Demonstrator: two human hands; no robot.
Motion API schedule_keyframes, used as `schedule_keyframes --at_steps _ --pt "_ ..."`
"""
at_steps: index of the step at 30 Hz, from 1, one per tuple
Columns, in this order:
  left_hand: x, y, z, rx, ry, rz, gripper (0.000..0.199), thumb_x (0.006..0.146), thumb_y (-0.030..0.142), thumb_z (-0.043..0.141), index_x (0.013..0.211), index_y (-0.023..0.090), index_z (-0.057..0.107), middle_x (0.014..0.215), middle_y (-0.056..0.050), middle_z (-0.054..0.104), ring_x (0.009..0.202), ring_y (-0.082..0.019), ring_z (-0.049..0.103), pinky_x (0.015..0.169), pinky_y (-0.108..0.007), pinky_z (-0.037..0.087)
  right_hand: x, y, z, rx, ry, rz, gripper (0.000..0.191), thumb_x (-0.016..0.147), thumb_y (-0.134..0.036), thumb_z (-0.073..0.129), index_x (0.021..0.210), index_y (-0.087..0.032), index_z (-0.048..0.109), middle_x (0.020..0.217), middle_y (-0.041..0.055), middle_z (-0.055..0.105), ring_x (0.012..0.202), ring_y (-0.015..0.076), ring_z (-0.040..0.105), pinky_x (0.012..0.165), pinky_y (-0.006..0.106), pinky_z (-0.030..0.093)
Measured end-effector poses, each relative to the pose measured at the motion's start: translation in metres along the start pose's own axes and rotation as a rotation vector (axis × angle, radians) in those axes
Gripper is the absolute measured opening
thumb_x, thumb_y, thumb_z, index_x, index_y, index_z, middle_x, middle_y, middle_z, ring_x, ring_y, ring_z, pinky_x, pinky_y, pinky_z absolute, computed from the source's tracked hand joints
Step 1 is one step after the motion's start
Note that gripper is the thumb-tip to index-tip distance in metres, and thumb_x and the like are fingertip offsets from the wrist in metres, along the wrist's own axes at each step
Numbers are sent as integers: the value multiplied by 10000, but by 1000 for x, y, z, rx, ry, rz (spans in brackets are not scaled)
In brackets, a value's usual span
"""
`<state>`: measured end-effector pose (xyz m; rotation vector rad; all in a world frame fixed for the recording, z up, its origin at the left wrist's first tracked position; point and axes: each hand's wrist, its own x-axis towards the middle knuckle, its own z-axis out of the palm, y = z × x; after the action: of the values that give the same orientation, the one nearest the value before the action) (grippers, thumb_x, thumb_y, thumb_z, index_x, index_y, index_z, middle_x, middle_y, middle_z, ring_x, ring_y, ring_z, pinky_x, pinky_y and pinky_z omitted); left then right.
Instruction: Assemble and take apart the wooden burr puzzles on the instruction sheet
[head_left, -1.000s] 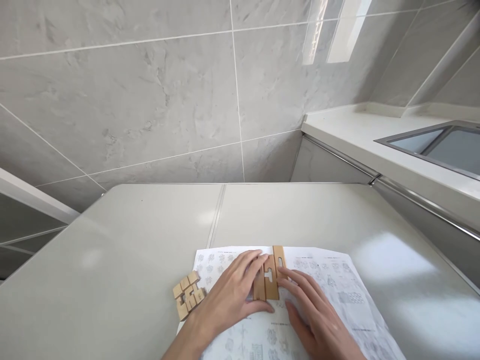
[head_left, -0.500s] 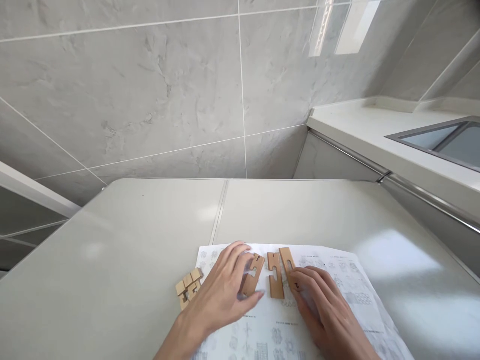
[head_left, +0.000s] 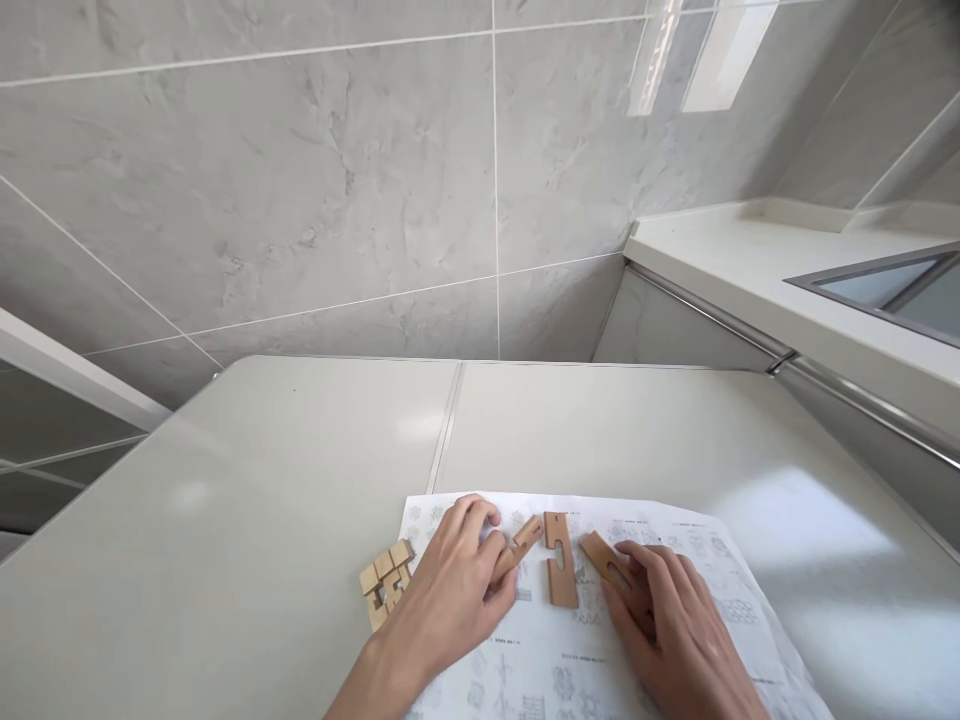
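My left hand point(head_left: 457, 585) is closed on a flat notched wooden puzzle piece point(head_left: 522, 542), which is tilted up with its edge toward me. Between my hands, another notched wooden piece point(head_left: 562, 590) lies flat on the printed sheet point(head_left: 517, 650), its cut-out facing left. On the right, a slotted wooden piece point(head_left: 600, 552) is gripped by my right hand point(head_left: 675, 610), its far end leaning to the left. My fingers cover the near part of both held pieces.
Small notched wooden blocks point(head_left: 386, 575) sit together left of my left forearm. Under everything is a white table point(head_left: 300, 450) with a seam. Beyond it stand a grey tiled wall point(head_left: 360, 180) and, at right, a counter point(head_left: 720, 245) with a sink point(head_left: 892, 285).
The left piece has gone from lying nearly flat to tilted on edge, with my left fingers closing round it. My right hand has taken hold of the slotted piece, turning it away from the middle one.
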<state>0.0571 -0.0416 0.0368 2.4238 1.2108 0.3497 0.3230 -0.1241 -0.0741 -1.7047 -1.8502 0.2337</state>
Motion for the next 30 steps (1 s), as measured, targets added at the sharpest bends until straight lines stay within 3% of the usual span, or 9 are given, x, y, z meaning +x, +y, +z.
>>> schedule_keyframes --at_steps 4,7,11,14,18,25,30 --pt "2 2 -3 -31 -5 15 153 1037 153 505 938 237 586 1156 -77 633 1189 -284 593 957 -444 560 0 0 0 27 -12 -4 260 1084 -389 555 1319 -280 560 1095 99 690 975 322 686 840 503 597" --pt "2 4 -3 -125 -10 -39 209 1098 245 438 907 240 523 1053 -53 633 1035 -254 601 863 -402 531 3 -6 -5 70 -31 14 176 1096 -390 528 1219 -295 610 1016 65 686 913 298 688 806 474 592" --pt "1 13 2 -468 -193 -207 376 1141 426 377 813 248 332 749 45 440 641 -150 397 585 -299 352 8 -21 -16 237 -32 149 175 1118 -403 473 1092 -309 618 951 36 676 796 247 686 685 384 576" --pt "0 24 9 -754 -321 -218 395 1144 511 358 855 243 381 704 69 368 604 -130 299 563 -283 288 9 -30 -23 421 -20 252 185 1116 -435 479 1036 -326 606 779 -3 642 615 215 614 557 339 524" --pt "-1 33 20 -931 -402 -197 449 1125 607 365 1003 209 534 707 62 398 616 -130 330 590 -274 318 9 -37 -27 652 -56 319 264 1109 -486 484 941 -316 594 667 -24 564 531 195 508 473 301 464" --pt "-1 33 29 -918 -422 -170 456 1115 616 385 918 216 476 701 60 379 588 -120 298 541 -272 255 11 -44 -30 799 -141 241 325 1118 -476 475 1337 -277 609 956 58 733 854 257 709 790 344 632" --pt "0 34 29 -911 -437 -163 418 1128 569 399 891 225 426 708 64 361 569 -115 282 515 -280 235 11 -41 -32 750 -172 118 405 1123 -402 491 1517 -317 523 1202 98 797 1009 267 793 861 330 665"
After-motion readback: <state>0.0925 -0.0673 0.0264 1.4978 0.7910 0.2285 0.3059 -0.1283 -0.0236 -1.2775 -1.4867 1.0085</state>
